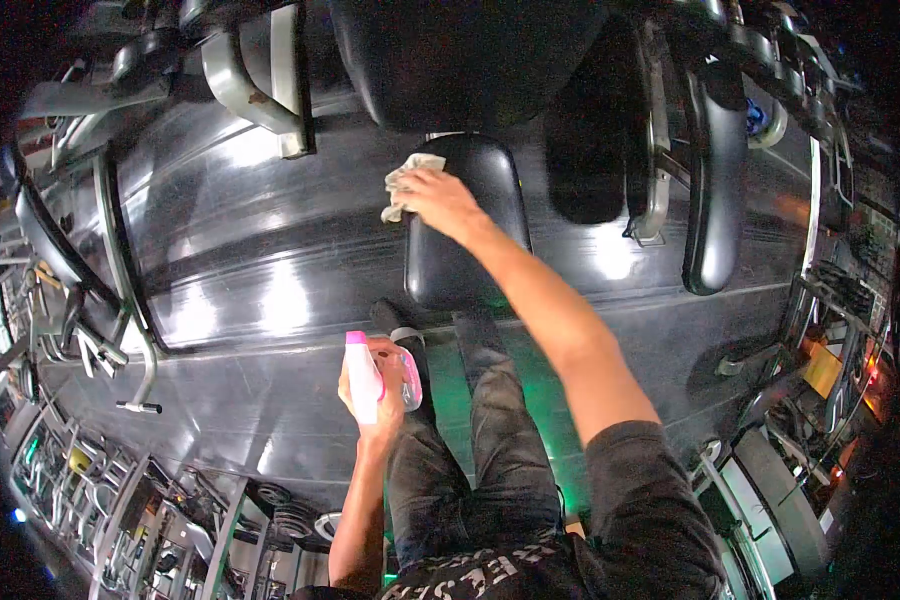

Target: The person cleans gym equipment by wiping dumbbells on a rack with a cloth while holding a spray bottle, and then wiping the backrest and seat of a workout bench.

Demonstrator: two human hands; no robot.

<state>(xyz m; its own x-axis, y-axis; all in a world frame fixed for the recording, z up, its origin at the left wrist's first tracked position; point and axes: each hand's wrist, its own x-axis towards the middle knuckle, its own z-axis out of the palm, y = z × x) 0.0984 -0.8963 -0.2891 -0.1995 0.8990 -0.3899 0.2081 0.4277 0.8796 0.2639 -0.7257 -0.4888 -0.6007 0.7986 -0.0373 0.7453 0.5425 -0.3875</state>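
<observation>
A pale cloth (398,190) is bunched under my right hand (438,203), whose fingers press it against the left edge of a black padded bench seat (470,255). Part of the cloth hangs over that edge. Lower down, in front of my legs, my left hand (378,385) is wrapped round a spray bottle (364,378) with a white and pink head. The bottle's clear, pink-tinted body (411,382) shows to the right of my fingers. Above the seat rises a larger black backrest pad (460,60).
Another padded bench (715,190) stands to the right, beside a metal frame (655,140). A bent metal leg (260,95) reaches the dark, shiny floor (240,300) at upper left. Gym machines line both sides, with weight plates (288,515) at lower left.
</observation>
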